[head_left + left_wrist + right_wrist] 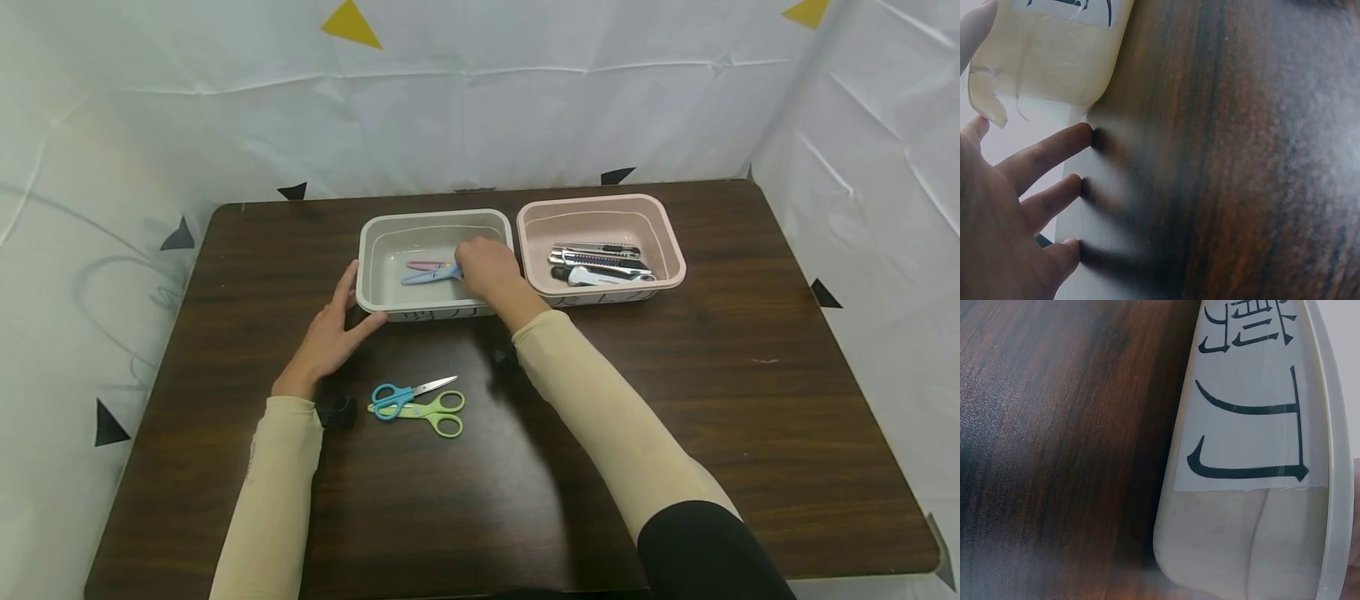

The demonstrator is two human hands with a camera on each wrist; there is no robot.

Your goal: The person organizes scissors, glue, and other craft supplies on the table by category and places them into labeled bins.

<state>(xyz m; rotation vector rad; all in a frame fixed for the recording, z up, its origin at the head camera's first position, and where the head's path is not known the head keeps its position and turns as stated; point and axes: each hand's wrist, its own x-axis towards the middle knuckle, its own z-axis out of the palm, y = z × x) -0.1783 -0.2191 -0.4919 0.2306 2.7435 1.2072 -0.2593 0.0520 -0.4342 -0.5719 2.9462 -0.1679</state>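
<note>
A grey plastic bin (431, 218) stands toward the back of the table. Inside it, my right hand (487, 268) holds light blue scissors (431, 276) by the handle end, which the fingers cover. Pink scissors (426, 265) lie just behind the blue ones. At the bin's left front corner my left hand (326, 333) is spread, thumb and a finger against the bin's side; the left wrist view shows its other fingers (1054, 200) extended by the tabletop. In front of the bin lie teal scissors (393, 400), crossed over green scissors (438, 410).
To the right of the grey bin, close beside it, stands a pink bin (592, 205) with several utility knives (600, 260) in it. A label (1247, 425) with black characters is on the grey bin's front. White sheeting (480, 125) surrounds the dark wooden table (750, 400).
</note>
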